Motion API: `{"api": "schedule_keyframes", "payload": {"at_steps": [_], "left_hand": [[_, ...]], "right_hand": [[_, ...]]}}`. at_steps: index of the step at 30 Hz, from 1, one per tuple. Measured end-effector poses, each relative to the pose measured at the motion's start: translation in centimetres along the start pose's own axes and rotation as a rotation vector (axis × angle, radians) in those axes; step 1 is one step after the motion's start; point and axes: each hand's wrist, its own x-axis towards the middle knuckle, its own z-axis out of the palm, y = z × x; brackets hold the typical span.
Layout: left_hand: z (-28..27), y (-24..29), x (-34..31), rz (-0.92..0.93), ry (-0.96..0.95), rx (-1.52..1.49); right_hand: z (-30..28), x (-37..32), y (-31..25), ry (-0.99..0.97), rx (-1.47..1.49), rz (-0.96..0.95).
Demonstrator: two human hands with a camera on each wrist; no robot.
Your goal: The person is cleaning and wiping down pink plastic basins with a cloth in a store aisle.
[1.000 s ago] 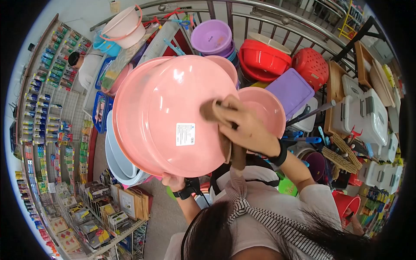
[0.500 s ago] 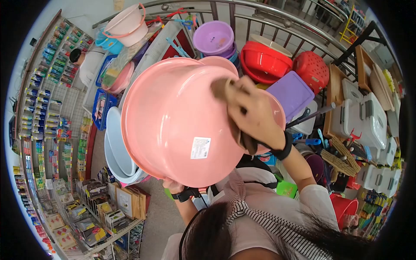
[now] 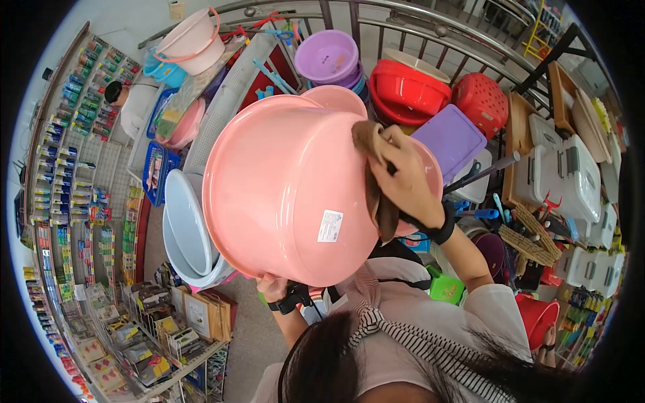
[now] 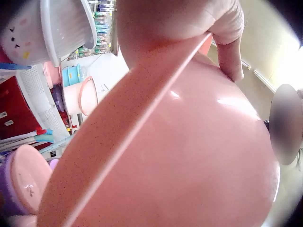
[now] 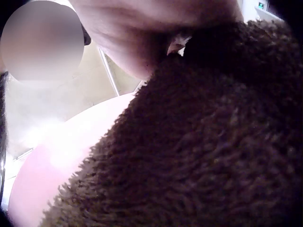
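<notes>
A large pink basin [image 3: 269,174] is tilted on its side in front of the person, its outer wall and a white label [image 3: 330,226] facing up. At the lower rim my left hand [image 3: 272,287] grips the basin; the left wrist view has the hand [image 4: 184,23] wrapped over the pink rim [image 4: 137,123]. My right hand [image 3: 406,174] holds a brown cloth [image 3: 368,139] against the edge of the basin's base. Close up in the right wrist view, the fuzzy cloth [image 5: 199,142] hangs from the right hand [image 5: 142,28] and covers part of the pink surface.
More pink basins [image 3: 336,99] stand behind the held one. Light blue basins [image 3: 188,225] are at the left, purple [image 3: 327,57] and red basins [image 3: 410,91] at the back by a metal railing [image 3: 430,28]. White storage boxes [image 3: 568,178] are stacked right; a goods rack [image 3: 74,161] lines the left.
The basin has turned so more of its side wall shows, and its label has shifted right. My right hand with the cloth has moved right, along the base edge.
</notes>
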Motion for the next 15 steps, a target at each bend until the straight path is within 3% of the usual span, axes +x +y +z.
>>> {"api": "schedule_keyframes", "payload": {"at_steps": [2, 4, 6, 7, 9, 10, 11, 12, 14, 15], "left_hand": [[0.9, 0.1, 0.3, 0.019, 0.085, -0.116], [-0.5, -0.1, 0.5, 0.008, 0.076, -0.143], [-1.8, -0.4, 0.7, -0.007, 0.063, -0.169], [-2.4, -0.4, 0.5, 0.039, 0.023, -0.104], [-3.6, -0.7, 0.1, 0.078, -0.011, -0.035], [-4.1, -0.8, -0.1, 0.079, -0.068, -0.051], [-4.6, -0.7, -0.2, 0.084, -0.128, -0.067], [-3.6, -0.3, -0.3, 0.088, -0.131, -0.064], [-0.3, 0.6, -0.3, 0.036, 0.188, 0.025], [-0.3, 0.6, -0.2, 0.044, 0.186, 0.025]], "right_hand": [[1.1, -1.2, -0.9, -0.010, 0.012, -0.135], [0.9, -2.5, -2.7, -0.146, -0.023, -0.292], [2.0, -3.2, -2.2, -0.158, 0.095, -0.384], [2.1, -3.2, -1.7, -0.156, 0.095, -0.379], [2.0, -2.2, -0.4, -0.020, 0.011, -0.180], [1.7, -1.9, 0.3, -0.028, 0.117, 0.027], [1.7, -1.6, 0.9, 0.032, 0.101, 0.055], [1.9, -1.3, 1.4, 0.095, 0.084, 0.076], [2.2, -2.3, 1.3, 0.081, -0.007, -0.070], [2.0, -3.0, 0.2, 0.030, -0.018, -0.149]]}}
